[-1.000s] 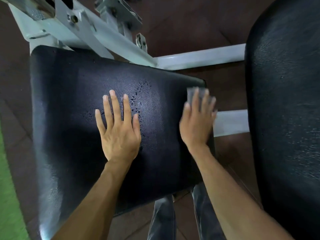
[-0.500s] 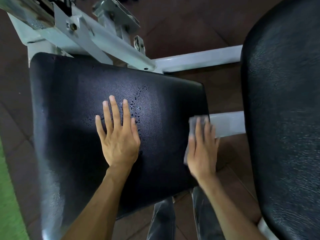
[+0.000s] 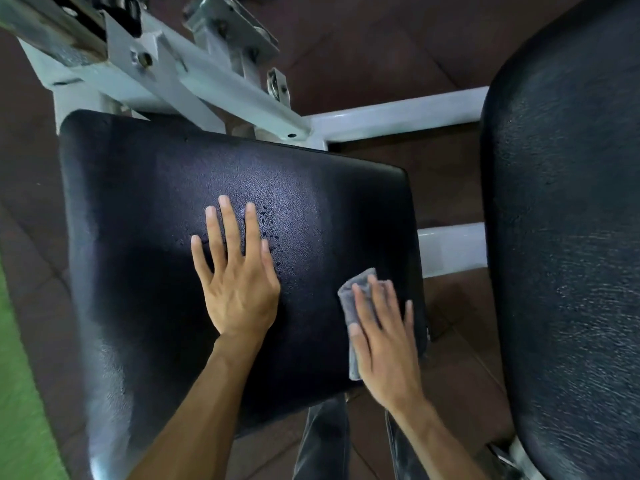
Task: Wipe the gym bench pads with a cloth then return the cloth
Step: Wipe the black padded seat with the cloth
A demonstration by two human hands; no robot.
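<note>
Near pad: a black, bumpy, shiny bench pad [image 3: 145, 271] fills the middle of the view, with its far edge up against the frame.
Left hand: the left hand [image 3: 239, 289] lies flat on the middle of the near pad, palm down, fingers spread wide and holding nothing.
Wet spots: small dark drops [image 3: 268, 223] sit on the near pad just beside the left fingertips.
Cloth: a small grey folded cloth [image 3: 349, 303] lies on the near pad close to its right edge, under the right hand.
Right hand: the right hand [image 3: 384, 341] presses flat on the cloth with fingers close together; the cloth pokes out past the fingertips and along the thumb side. It is a bit blurry, so I cannot tell if the thumb grips it.
Far pad: a second big black pad [image 3: 571, 237] stands on the right, apart from the near pad.
Frame: white painted metal bars [image 3: 398, 116] run between the two pads, with grey bolted brackets [image 3: 228, 26] at the top.
Floor: dark brown tiles [image 3: 374, 53] lie below, and a green strip [image 3: 20, 410] shows at the left edge.
Legs: dark trousers [image 3: 325, 441] show under the near pad's front edge.
</note>
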